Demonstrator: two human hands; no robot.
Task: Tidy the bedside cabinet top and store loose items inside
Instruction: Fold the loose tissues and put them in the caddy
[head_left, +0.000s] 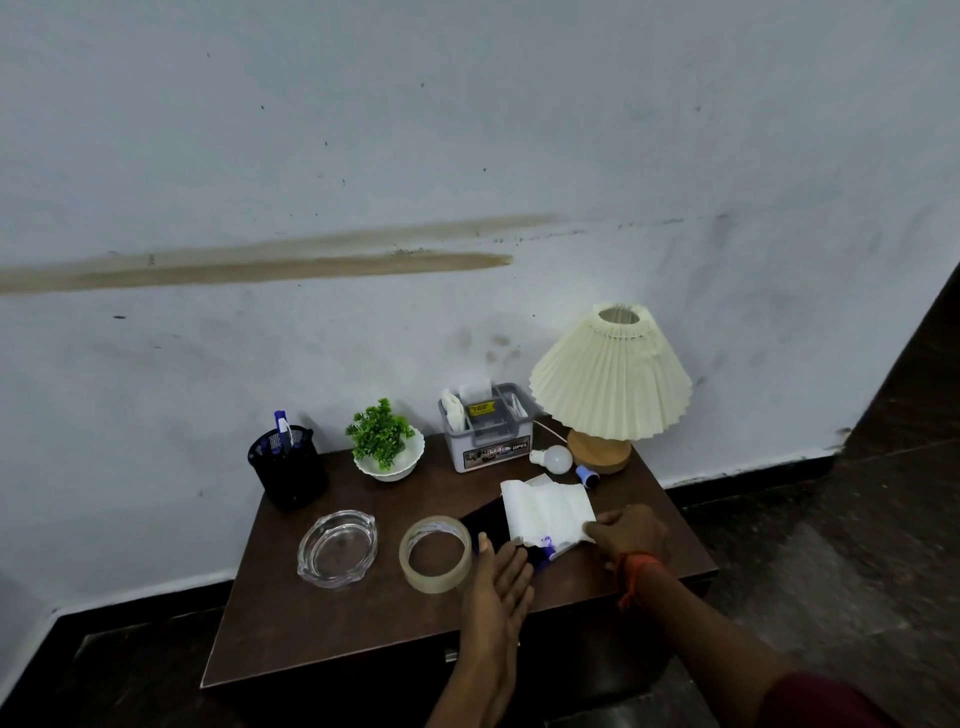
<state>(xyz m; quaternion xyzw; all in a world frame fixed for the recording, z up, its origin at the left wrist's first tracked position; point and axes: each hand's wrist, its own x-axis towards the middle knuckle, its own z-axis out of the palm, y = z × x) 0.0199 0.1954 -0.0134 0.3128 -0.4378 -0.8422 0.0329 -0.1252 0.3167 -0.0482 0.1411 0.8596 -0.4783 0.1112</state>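
A brown bedside cabinet top (291, 613) holds loose items. A white tissue (545, 512) with a purple stain lies over a dark flat object (483, 519) near the front right. My right hand (631, 535) pinches the tissue's right edge. With its fingers straight, my left hand (501, 582) lies flat on the cabinet, touching the dark object's near end, just right of a roll of clear tape (435, 553). A glass ashtray (336, 546) sits left of the tape. A loose white bulb (553, 459) and a small blue-capped item (588, 475) lie by the lamp base.
Along the back stand a black mesh pen holder (288, 465) with blue pens, a small green plant in a white bowl (387, 452), a grey organiser box (488, 434) and a pleated cream lamp (610, 387). The wall is right behind them. Dark floor surrounds the cabinet.
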